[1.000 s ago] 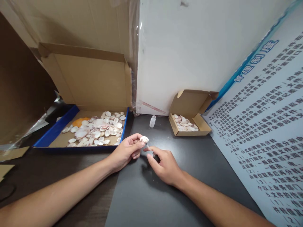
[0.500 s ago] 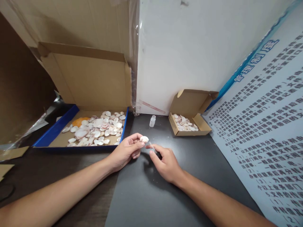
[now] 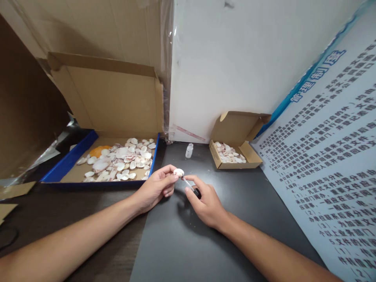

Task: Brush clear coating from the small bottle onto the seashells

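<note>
My left hand (image 3: 158, 188) pinches a small white seashell (image 3: 178, 172) with brownish marks between thumb and fingers. In my right hand (image 3: 208, 201) is a black-capped applicator brush (image 3: 196, 192), its thin pale stem pointing up and left. The stem's tip meets the lower right edge of the shell, or lies very close to it. Behind both hands a small clear bottle (image 3: 189, 151) with whitish contents stands upright and uncapped on the dark grey mat (image 3: 176, 243).
To the left, an open blue-sided cardboard box (image 3: 95, 180) holds many shells (image 3: 120, 156) and an orange one (image 3: 100, 151). A smaller open carton (image 3: 237, 165) with shells stands at the back right. A white panel (image 3: 205, 70) and a printed sign (image 3: 323, 137) border the table.
The shell has tilted a little in my left hand. My right fingers and the applicator brush have shifted slightly, and more of the black cap shows. The boxes and bottle have stayed in place.
</note>
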Tool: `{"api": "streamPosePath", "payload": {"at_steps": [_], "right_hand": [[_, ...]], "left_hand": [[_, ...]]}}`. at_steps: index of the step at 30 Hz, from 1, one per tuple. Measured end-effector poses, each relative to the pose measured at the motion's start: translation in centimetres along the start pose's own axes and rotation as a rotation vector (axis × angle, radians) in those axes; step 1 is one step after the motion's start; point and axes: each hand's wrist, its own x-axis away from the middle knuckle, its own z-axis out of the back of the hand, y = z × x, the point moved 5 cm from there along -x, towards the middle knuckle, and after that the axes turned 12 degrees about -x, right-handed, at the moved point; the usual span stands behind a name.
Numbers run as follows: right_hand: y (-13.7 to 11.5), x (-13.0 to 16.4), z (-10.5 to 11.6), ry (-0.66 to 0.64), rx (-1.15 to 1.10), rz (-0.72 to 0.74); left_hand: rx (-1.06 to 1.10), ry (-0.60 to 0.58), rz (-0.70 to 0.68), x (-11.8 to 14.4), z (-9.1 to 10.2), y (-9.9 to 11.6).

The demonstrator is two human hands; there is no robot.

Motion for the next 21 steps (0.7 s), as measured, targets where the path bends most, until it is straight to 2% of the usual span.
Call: {"api": "streamPosePath", "payload": {"at_steps": [3,7,12,17,21], "right_hand": [[-0.26,0.03,-0.16,-0.04,-0.007,0.04],[0.1,-0.08,0.24,0.044,0.02,-0.026],[-0.05,-0.1,-0.23,-0.04,-0.007,0.003],[0.15,-0.09,0.14,0.033,-0.003,-0.044],[-0.23,0.04,-0.28,-0.048,-0.017,0.014]], "left_hand": [[-0.001,-0.007,-0.009,-0.01,-0.03,0.0],[-0.013,-0.008,-0.011,0.03,-0.1,0.07],[-0.021,-0.004,-0.018,0.04,-0.13,0.08],[-0.032,-0.006,-0.02,0.06,-0.14,0.11],[-0.028,-0.007,-0.023,0.0,-0.12,0.09]]}}
